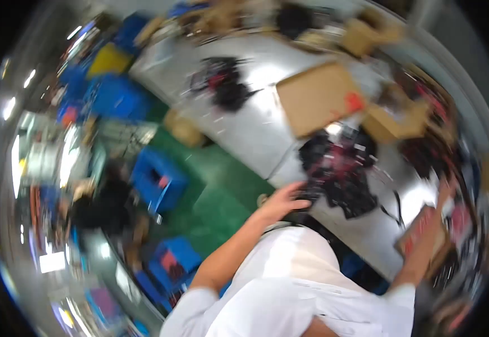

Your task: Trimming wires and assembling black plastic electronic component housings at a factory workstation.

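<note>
My left hand (283,202) is at the near edge of the metal table, its fingers apart beside a small black item. Blur hides whether they touch. Just beyond it lies a heap of shiny black and dark-red pieces (340,171), too smeared to name. On the far right my right arm stretches out, and my right hand (447,188) is close to a pile of dark items (424,154). Motion blur hides its fingers and anything in them. A flat reddish box (421,230) lies under my right forearm.
The metal table (255,132) bears a large cardboard sheet or box (317,98), an open carton (398,118) and another dark heap (225,84). Blue bins (157,174) stand on the green floor (210,196) to the left. More cartons (370,33) line the far side.
</note>
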The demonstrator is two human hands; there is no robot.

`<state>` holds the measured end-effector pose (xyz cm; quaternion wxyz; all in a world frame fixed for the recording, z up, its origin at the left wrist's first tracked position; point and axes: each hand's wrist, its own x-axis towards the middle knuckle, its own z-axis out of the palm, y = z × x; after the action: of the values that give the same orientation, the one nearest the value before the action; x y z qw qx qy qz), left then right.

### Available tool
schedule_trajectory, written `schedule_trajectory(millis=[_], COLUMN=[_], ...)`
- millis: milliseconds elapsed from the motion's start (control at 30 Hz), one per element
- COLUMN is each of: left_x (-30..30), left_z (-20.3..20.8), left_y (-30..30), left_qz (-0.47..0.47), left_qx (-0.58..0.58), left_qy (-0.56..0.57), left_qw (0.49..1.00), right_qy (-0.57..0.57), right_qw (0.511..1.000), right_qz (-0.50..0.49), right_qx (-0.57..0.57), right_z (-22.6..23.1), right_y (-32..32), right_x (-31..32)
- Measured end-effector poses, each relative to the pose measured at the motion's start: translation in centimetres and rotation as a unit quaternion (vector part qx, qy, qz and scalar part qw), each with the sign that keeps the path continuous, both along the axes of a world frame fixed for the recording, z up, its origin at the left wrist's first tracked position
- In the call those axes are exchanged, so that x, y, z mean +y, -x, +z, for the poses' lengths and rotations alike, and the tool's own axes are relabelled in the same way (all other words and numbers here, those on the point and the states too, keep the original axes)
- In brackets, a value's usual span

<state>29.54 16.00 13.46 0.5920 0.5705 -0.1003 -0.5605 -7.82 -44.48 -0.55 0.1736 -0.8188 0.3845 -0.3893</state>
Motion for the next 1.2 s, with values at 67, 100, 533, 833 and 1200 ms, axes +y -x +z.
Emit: schedule_trajectory(millis=[67, 100, 533, 833, 1200], left_x=[-0.6, 1.1, -0.5, -8.2, -15.6], left_z=[2.0, -0.2, -2.7, -1.9, -1.5], left_y=[-0.3, -0.5, -0.8, 3.7, 10.7], left_qz=[0.03, 0.045, -0.035, -0.16, -0.296], left_qx=[0.067, 0.051, 0.037, 0.017, 0.098], left_qy=[-0.074, -0.054, -0.01, -0.004, -0.019], left_qw=[0.995, 0.996, 0.999, 0.987, 0.95], right_qy=[0.101, 0.078, -0.027, -0.091, -0.169], right_qw=[0.979, 0.994, 0.982, 0.975, 0.918], right_qz=[-0.096, -0.049, -0.176, -0.177, -0.337], right_qx=[0.146, 0.063, 0.056, -0.097, -0.121], right_z=[0.8, 0.5, 3.3, 4.2, 0.6], right_y=[-6.2, -7.0, -9.6, -7.8, 0.7], right_x=[8.0, 7.4, 12.4, 25.4, 41.4])
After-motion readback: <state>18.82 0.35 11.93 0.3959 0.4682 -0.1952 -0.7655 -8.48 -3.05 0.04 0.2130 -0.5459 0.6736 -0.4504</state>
